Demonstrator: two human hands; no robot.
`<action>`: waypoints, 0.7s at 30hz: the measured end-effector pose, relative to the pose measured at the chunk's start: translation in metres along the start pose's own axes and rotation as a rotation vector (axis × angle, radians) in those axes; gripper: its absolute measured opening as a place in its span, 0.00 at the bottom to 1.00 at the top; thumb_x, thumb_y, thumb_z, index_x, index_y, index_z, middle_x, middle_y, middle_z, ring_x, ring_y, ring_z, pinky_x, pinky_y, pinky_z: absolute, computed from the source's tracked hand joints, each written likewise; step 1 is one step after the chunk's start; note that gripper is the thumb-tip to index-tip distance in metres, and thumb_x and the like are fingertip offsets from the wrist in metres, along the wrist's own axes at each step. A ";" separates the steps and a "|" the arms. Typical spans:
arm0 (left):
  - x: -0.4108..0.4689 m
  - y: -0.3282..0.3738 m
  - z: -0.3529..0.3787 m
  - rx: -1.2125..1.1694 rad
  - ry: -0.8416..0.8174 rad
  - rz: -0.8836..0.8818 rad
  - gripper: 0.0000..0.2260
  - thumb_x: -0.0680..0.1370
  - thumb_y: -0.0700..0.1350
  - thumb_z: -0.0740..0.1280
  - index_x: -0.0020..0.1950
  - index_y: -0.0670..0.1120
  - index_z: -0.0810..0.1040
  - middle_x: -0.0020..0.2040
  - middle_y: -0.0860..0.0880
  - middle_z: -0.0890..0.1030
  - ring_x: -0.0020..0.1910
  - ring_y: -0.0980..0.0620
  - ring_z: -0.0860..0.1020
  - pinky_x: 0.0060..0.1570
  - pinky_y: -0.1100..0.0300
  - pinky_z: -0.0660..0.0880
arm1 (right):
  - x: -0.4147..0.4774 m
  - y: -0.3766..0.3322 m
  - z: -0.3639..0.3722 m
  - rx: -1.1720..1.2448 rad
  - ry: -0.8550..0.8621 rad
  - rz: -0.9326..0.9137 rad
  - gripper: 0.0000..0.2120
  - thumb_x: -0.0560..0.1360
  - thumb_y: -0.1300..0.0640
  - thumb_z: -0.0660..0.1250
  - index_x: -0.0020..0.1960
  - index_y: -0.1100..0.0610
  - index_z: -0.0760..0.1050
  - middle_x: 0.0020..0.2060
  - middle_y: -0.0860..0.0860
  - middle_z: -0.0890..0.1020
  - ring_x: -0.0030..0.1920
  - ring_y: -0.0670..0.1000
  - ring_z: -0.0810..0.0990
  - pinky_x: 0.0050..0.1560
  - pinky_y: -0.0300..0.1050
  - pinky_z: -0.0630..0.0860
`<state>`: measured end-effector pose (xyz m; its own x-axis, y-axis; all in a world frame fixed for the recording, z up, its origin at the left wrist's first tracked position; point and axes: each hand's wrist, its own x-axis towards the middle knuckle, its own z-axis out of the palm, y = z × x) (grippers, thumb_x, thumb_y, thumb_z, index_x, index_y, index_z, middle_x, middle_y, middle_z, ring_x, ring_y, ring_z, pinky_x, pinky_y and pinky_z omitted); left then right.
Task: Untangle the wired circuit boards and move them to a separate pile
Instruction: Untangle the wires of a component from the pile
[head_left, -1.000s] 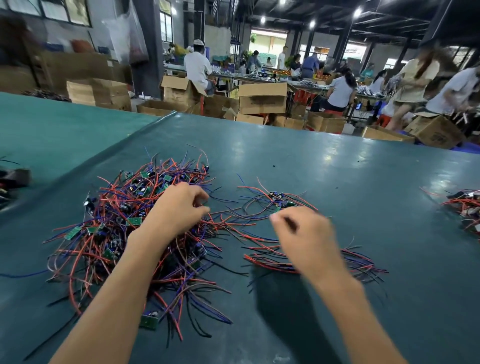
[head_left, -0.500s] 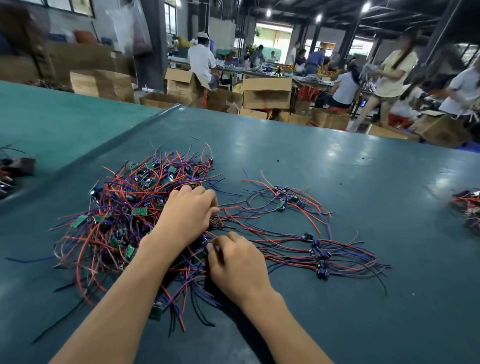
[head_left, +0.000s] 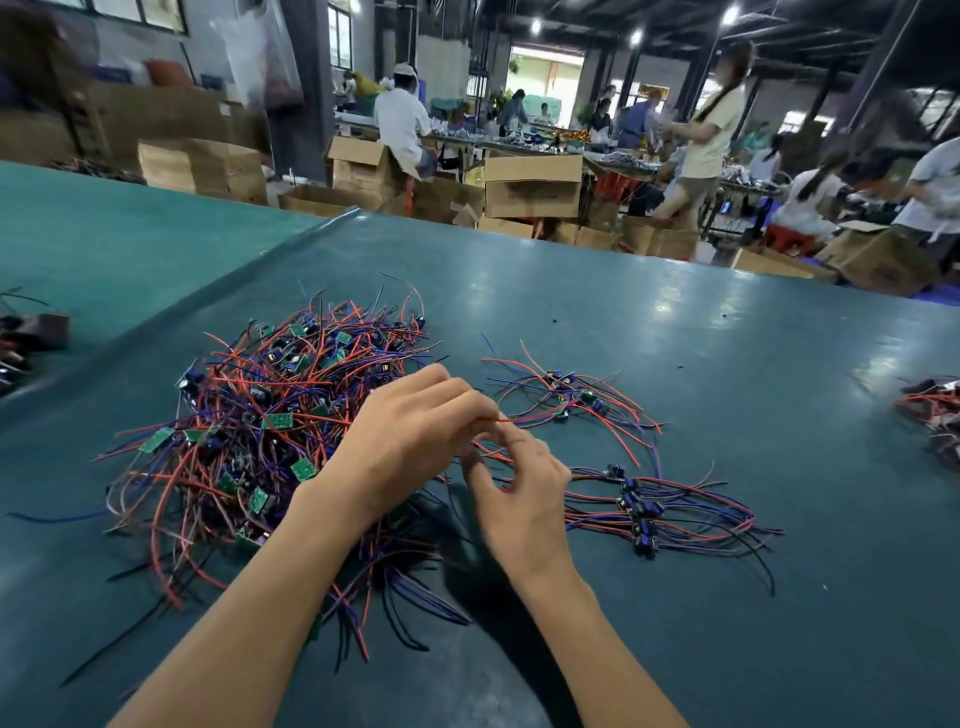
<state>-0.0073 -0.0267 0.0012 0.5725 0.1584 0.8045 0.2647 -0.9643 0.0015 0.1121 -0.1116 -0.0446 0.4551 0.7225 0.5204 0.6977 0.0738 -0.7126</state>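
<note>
A big tangle of red, blue and black wires with small green circuit boards (head_left: 270, 431) lies on the green table (head_left: 675, 364) at the left. A smaller sorted pile of wired boards (head_left: 644, 509) lies to the right. Between them, raised a little above the table, my left hand (head_left: 410, 441) pinches a red wire (head_left: 524, 417) at its fingertips. My right hand (head_left: 519, 493) is just below and to the right of it, fingers curled around wires; which board they lead to is hidden by the hands.
Another loose group of wired boards (head_left: 566, 395) lies beyond the hands. More wired parts sit at the table's right edge (head_left: 935, 415) and dark parts on the left table (head_left: 31, 338). Cardboard boxes (head_left: 532, 184) and people working stand behind the table.
My right hand moved from the sorted pile back to the tangle's edge and then rose. My left hand lifted off the tangle, and both now hold wires between the piles.
</note>
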 end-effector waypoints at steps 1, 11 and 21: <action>0.001 0.003 0.002 -0.011 -0.005 0.016 0.04 0.81 0.43 0.70 0.49 0.45 0.84 0.41 0.51 0.82 0.38 0.45 0.76 0.38 0.50 0.77 | 0.001 -0.001 0.001 -0.005 -0.034 0.001 0.12 0.71 0.60 0.76 0.55 0.56 0.82 0.51 0.48 0.85 0.55 0.52 0.80 0.62 0.55 0.70; 0.006 0.032 0.017 -0.130 0.016 0.150 0.06 0.81 0.38 0.68 0.55 0.43 0.84 0.53 0.48 0.83 0.47 0.43 0.79 0.45 0.48 0.75 | 0.013 0.009 -0.009 0.796 -0.123 0.179 0.16 0.71 0.71 0.62 0.37 0.51 0.75 0.33 0.42 0.77 0.37 0.43 0.72 0.41 0.40 0.71; 0.011 0.046 0.023 -1.205 0.434 -0.656 0.08 0.79 0.46 0.66 0.50 0.46 0.84 0.46 0.46 0.84 0.45 0.48 0.83 0.48 0.57 0.78 | 0.021 0.007 -0.014 1.217 -0.166 0.377 0.15 0.70 0.64 0.75 0.56 0.62 0.82 0.46 0.59 0.85 0.44 0.55 0.81 0.50 0.46 0.76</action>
<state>0.0287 -0.0640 -0.0033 0.2715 0.7716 0.5753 -0.5482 -0.3674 0.7513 0.1341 -0.1058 -0.0324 0.3778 0.9059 0.1914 -0.4509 0.3606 -0.8165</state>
